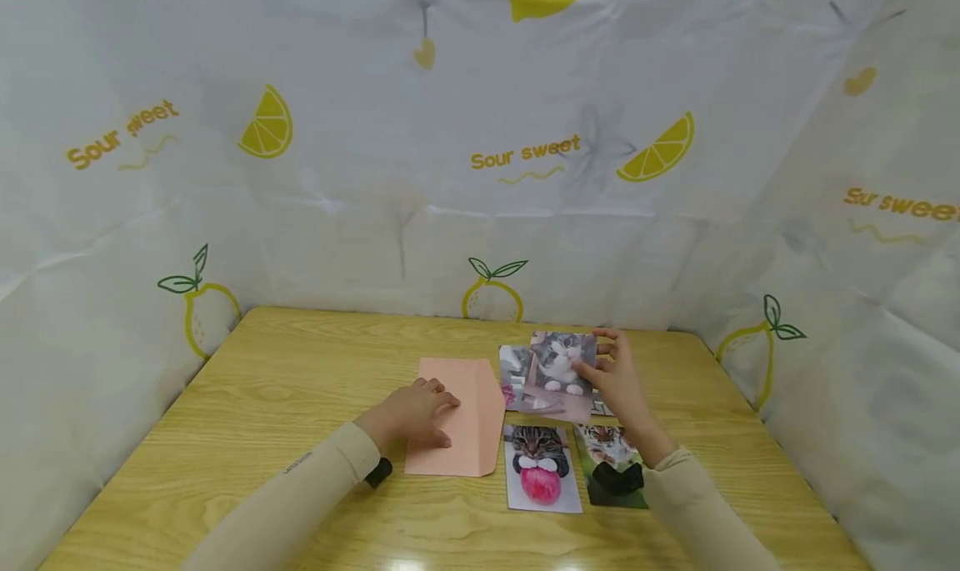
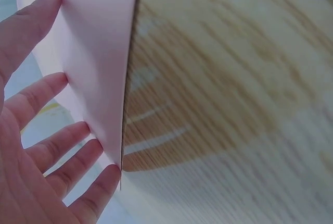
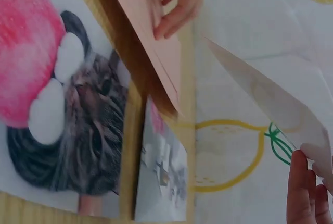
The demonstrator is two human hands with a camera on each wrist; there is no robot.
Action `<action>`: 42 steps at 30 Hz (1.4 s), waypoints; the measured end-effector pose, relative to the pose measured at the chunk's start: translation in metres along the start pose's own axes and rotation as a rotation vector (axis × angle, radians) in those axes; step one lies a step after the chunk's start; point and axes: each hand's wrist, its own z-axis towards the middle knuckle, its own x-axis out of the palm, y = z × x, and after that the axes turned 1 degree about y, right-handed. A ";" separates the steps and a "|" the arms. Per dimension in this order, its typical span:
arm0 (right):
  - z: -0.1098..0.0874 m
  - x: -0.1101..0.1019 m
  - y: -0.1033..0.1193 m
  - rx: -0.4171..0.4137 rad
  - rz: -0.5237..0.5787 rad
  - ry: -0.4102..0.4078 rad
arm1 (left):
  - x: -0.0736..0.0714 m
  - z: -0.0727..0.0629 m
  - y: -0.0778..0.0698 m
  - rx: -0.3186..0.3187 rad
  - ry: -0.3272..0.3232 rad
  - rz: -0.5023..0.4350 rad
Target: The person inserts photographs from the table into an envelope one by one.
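A pink envelope (image 1: 480, 388) lies on the table, its pointed flap side to the right. My left hand (image 1: 411, 411) rests on its left part, and in the left wrist view the spread fingers (image 2: 49, 146) touch the pink paper (image 2: 99, 52). Between thumb and fingers, my right hand (image 1: 621, 383) pinches a picture card (image 1: 558, 371) showing a grey and white kitten. That card is raised and tilted; the right wrist view catches its pale side (image 3: 276, 94). Behind it, another picture card (image 1: 513, 364) is partly covered.
Nearer the front lie a card of a tabby cat with a pink ball (image 1: 542, 479) and a tiger card (image 1: 600, 442), the latter partly hidden by a black object (image 1: 618, 478) at my right wrist. A white lemon-print cloth (image 1: 360, 246) hangs round the wooden table (image 1: 322, 354).
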 end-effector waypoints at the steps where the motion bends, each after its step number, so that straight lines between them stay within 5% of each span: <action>1: -0.001 0.007 -0.001 0.000 0.004 0.004 | 0.000 0.000 0.000 0.000 -0.001 0.001; 15: -0.013 0.066 -0.016 0.017 -0.087 -0.009 | 0.000 -0.002 -0.001 0.000 -0.020 0.000; 42: -0.017 0.088 -0.019 0.005 -0.158 0.022 | 0.002 0.000 -0.001 -0.008 -0.024 0.008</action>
